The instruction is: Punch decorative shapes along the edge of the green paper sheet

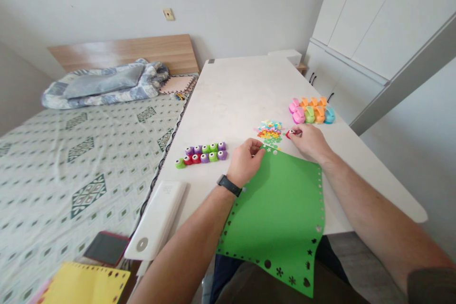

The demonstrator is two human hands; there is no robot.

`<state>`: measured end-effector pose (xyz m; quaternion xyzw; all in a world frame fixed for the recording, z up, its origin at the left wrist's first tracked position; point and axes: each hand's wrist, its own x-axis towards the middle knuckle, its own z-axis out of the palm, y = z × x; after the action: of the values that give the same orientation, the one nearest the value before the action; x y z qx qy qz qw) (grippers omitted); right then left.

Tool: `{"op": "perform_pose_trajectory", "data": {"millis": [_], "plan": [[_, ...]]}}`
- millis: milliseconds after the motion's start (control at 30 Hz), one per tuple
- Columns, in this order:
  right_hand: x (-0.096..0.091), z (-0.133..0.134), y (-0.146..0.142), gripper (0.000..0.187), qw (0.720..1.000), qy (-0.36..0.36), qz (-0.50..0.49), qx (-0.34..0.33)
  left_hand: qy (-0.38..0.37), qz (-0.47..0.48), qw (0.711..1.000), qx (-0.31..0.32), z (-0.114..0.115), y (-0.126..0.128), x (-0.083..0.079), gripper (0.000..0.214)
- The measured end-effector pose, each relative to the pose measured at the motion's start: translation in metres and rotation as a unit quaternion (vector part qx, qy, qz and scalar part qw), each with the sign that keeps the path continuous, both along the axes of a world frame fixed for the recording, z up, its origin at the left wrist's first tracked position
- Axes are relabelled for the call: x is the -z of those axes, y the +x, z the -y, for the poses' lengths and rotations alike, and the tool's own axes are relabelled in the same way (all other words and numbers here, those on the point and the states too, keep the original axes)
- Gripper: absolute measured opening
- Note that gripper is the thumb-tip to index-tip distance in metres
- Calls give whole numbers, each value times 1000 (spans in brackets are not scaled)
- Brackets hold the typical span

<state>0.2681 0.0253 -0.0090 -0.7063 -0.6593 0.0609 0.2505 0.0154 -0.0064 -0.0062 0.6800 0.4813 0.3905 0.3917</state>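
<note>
Green craft sheet (pixel 278 209) is hanging over edge of white table (pixel 242 90), punched shapes running along its sides. L hand (pixel 244 161) is pinching sheet's top edge, thumb + fingers together on paper, black watch (pixel 228 185) sitting on wrist. R hand (pixel 306 141) is gripping small red craft punch (pixel 292 133), fingers clamped around it just beside sheet's top right corner; can't tell if paper's in its slot. Pile of multicolour paper cutouts (pixel 270 132) is sitting just past sheet, btw my hands. Purple, red + green punches (pixel 201 153) are standing in two rows left of L hand; pink, orange, green + teal punches (pixel 309 111) are grouped beyond R hand. White rectangular case (pixel 156 218) is lying at table's left edge. Patterned bed (pixel 81 175) is running alongside table, w/ phone (pixel 106 248) + yellow punched sheet (pixel 85 285) lying near its corner by me.
</note>
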Motion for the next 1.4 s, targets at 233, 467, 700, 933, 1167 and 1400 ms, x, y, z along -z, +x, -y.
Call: {"op": "perform_pose_trajectory", "data": {"millis": [233,467,700,933,1167,1400], "plan": [[-8,-1,13,33,993,2,-110,52,1,-10,1000,-6,0,-1,0,16],[-15,-5,19,23,869,-103,-484,24,-3,-8,1000,-9,-1,-2,-1,16],[-32,1,14,13,735,-134,-665,-4,-10,-20,1000,-10,-1,-3,-4,15],[-39,5,13,11,694,-153,-703,-29,-15,-14,1000,-8,-1,-3,-4,16],[-24,-4,25,22,868,-51,-492,39,-17,-13,1000,-14,-1,-3,-5,16],[-5,-9,45,28,992,19,-69,107,-12,-20,1000,-13,-2,-4,-1,16]]}}
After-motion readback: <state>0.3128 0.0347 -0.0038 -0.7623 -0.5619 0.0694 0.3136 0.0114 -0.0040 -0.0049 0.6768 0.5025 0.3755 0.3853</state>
